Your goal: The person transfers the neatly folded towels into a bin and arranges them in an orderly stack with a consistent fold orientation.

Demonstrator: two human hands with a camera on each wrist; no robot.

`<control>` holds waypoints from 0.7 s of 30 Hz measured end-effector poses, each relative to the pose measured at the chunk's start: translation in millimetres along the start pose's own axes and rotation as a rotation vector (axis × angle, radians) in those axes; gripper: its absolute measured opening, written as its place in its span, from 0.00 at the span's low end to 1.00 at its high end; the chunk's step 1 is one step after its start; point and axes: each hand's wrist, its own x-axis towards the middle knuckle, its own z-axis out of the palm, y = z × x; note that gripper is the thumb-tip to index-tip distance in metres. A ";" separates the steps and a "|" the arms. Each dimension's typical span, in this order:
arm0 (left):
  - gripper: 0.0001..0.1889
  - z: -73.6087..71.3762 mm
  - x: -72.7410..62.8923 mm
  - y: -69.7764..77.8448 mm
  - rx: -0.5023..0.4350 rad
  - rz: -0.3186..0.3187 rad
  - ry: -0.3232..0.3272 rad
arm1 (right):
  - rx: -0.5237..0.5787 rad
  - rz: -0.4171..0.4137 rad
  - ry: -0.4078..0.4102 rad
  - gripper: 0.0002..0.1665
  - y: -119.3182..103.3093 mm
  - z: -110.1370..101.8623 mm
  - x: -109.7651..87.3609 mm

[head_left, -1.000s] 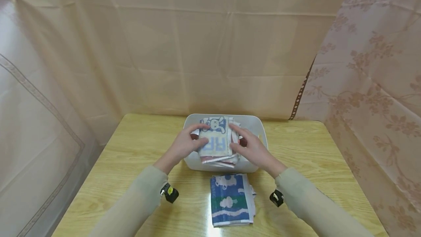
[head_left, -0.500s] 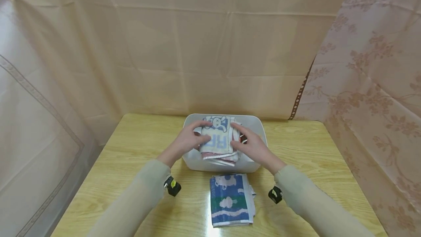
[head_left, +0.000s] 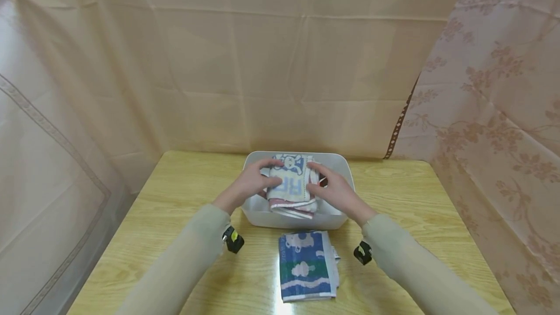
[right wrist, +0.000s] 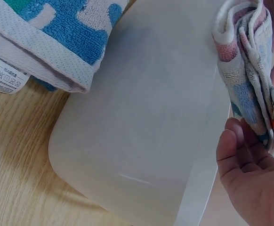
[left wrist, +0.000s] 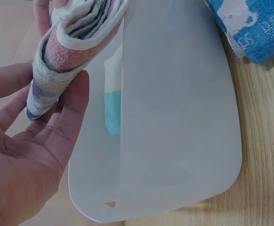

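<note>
A folded towel [head_left: 290, 186] with a rabbit picture and pale blue letters is held over the white plastic bin [head_left: 293, 221]. My left hand [head_left: 251, 181] grips its left edge, thumb on top and fingers underneath. The right hand [head_left: 336, 193] pinches the opposite edge. In the left wrist view the towel [left wrist: 64, 61] shows several folded layers with pink and white borders. A small red tag hangs from the towel [right wrist: 250, 80] in the right wrist view. Inside the bin, partly hidden by its wall, lies a white-and-teal thing [left wrist: 112, 101].
On the wooden table [head_left: 183, 256], in front of the bin, lies a second folded towel [head_left: 306, 266], blue and green with a bear and a tree. It has a white care label [right wrist: 6, 75]. A beige curtain [head_left: 271, 62] hangs behind the table.
Both hands and the rabbit towel have shifted slightly right and a little upward in the head view. The front edge of the towel has lifted a bit. The blue towel stays put.
</note>
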 end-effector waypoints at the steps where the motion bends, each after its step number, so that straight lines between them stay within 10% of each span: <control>1: 0.25 0.0 1.1 -0.2 0.002 0.001 -0.001 | 0.001 0.005 -0.001 0.39 0.0 -0.1 0.7; 21: 0.24 5.4 15.2 -1.8 0.005 -0.035 0.045 | 0.087 0.094 -0.040 0.39 2.3 0.8 11.5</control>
